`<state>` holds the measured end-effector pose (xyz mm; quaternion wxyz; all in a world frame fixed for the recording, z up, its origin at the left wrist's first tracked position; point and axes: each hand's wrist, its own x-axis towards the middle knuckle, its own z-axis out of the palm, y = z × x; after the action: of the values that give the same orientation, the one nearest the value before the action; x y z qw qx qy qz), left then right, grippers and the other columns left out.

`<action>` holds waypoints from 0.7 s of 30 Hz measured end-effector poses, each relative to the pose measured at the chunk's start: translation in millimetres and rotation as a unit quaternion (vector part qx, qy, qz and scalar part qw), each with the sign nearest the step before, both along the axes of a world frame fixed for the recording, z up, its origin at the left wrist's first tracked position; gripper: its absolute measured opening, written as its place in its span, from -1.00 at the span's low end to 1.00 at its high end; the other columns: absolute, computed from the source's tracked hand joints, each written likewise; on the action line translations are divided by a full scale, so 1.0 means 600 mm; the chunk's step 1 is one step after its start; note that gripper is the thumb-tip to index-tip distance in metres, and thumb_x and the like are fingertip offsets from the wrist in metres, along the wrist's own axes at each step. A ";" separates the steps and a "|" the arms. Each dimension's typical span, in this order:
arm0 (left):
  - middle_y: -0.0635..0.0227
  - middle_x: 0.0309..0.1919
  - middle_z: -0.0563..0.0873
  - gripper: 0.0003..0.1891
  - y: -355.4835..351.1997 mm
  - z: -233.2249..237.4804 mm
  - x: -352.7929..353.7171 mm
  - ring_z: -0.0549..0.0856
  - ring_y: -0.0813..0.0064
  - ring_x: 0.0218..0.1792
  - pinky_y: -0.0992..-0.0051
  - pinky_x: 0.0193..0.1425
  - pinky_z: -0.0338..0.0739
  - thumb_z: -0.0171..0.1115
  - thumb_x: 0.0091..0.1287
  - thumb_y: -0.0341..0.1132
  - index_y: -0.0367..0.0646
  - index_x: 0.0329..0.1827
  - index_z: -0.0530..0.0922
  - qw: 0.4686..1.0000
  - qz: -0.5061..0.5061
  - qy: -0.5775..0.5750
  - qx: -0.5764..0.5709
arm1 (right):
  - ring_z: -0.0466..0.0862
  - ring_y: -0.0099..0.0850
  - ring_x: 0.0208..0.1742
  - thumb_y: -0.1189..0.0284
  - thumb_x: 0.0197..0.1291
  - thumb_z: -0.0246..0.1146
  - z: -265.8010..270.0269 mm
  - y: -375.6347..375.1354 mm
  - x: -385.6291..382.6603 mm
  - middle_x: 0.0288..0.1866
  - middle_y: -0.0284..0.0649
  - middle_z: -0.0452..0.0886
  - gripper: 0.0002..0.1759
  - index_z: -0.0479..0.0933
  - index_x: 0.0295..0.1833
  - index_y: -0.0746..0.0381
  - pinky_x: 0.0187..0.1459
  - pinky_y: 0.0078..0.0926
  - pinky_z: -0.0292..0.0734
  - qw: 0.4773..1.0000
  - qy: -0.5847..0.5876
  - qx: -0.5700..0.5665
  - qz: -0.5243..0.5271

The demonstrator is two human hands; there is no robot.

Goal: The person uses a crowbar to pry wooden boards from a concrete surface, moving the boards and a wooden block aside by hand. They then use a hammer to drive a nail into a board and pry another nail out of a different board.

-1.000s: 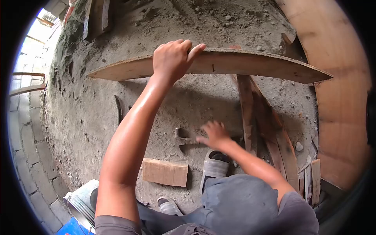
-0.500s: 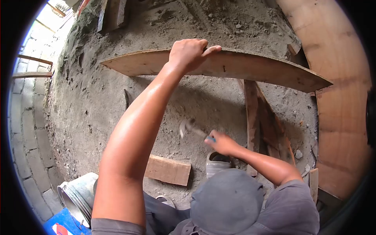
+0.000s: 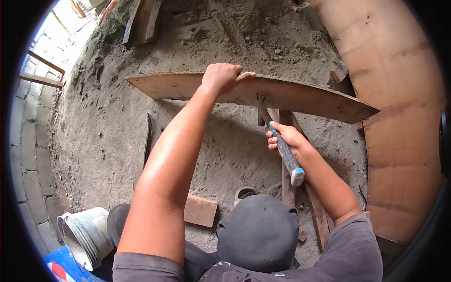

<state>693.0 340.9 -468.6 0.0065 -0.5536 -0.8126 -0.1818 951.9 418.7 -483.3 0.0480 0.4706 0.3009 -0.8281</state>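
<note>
My left hand [image 3: 222, 79] is closed over the upper edge of a long plywood strip [image 3: 310, 97], which stands on edge across the view. In my right hand [image 3: 289, 136] is a claw hammer [image 3: 285, 157] with a dark grip and blue bands, fingers wrapped around the handle. The hammer's head is up at the near face of the strip, right by a small nail [image 3: 257, 96] that sticks out of the wood. Below the strip, narrow planks [image 3: 287, 181] run toward me, partly hidden by my right arm.
A large plywood sheet [image 3: 399, 141] lines the right side. A short wood piece [image 3: 200, 210] lies on the sandy ground near my legs. Stacked buckets [image 3: 89, 232] and a blue container [image 3: 77, 270] sit lower left. A block wall [image 3: 30, 150] borders the left; boards [image 3: 141, 23] lie ahead.
My right hand has swung the hammer up from low over the ground to the nail on the strip. The left hand keeps its hold; the view has shifted slightly.
</note>
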 end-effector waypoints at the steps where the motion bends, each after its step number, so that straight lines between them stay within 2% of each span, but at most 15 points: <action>1: 0.14 -0.45 0.72 -0.31 0.000 0.000 0.000 0.72 0.06 -0.30 0.12 -0.20 0.57 -0.13 0.40 0.37 -0.09 -0.43 0.62 1.000 0.002 0.001 0.004 | 0.36 -0.55 -0.55 0.25 0.50 0.09 -0.001 0.000 -0.003 -0.41 -0.28 0.40 -0.72 0.30 -0.19 0.24 -0.55 -0.54 0.35 1.000 -0.011 0.000 -0.001; 3: 0.14 -0.44 0.72 -0.31 0.001 0.003 -0.001 0.72 0.06 -0.28 0.11 -0.18 0.57 -0.14 0.40 0.38 -0.09 -0.42 0.63 1.000 0.003 -0.003 -0.016 | 0.35 -0.56 -0.55 0.27 0.49 0.09 -0.010 0.004 -0.005 -0.39 -0.27 0.40 -0.72 0.30 -0.20 0.25 -0.56 -0.54 0.34 1.000 -0.005 0.004 0.009; 5: 0.14 -0.43 0.72 -0.31 -0.001 0.004 0.000 0.72 0.06 -0.28 0.11 -0.17 0.57 -0.14 0.40 0.38 -0.09 -0.42 0.63 1.000 0.005 -0.004 -0.020 | 0.35 -0.55 -0.55 0.27 0.50 0.08 -0.011 0.010 -0.009 -0.39 -0.27 0.40 -0.71 0.29 -0.22 0.25 -0.56 -0.55 0.34 0.999 -0.008 -0.049 0.002; 11: 0.14 -0.43 0.73 -0.30 0.000 0.007 0.000 0.72 0.08 -0.27 0.12 -0.16 0.57 -0.14 0.40 0.38 -0.09 -0.42 0.63 1.000 0.009 -0.008 -0.020 | 0.35 -0.53 -0.55 0.26 0.50 0.07 -0.007 0.008 -0.021 -0.44 -0.30 0.37 -0.70 0.29 -0.23 0.26 -0.57 -0.54 0.34 0.999 -0.026 -0.027 0.010; 21: 0.15 -0.47 0.71 -0.31 0.002 0.001 -0.002 0.72 0.07 -0.31 0.14 -0.19 0.57 -0.11 0.39 0.37 -0.09 -0.46 0.62 1.000 0.007 -0.001 -0.006 | 0.38 -0.51 -0.54 0.28 0.49 0.10 0.004 0.003 -0.010 -0.39 -0.25 0.39 -0.70 0.33 -0.21 0.29 -0.56 -0.49 0.36 0.997 -0.052 0.045 0.040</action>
<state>692.1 342.1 -468.1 0.0036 -0.5482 -0.8174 -0.1768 946.0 420.7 -480.9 0.0761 0.5024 0.3533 -0.7855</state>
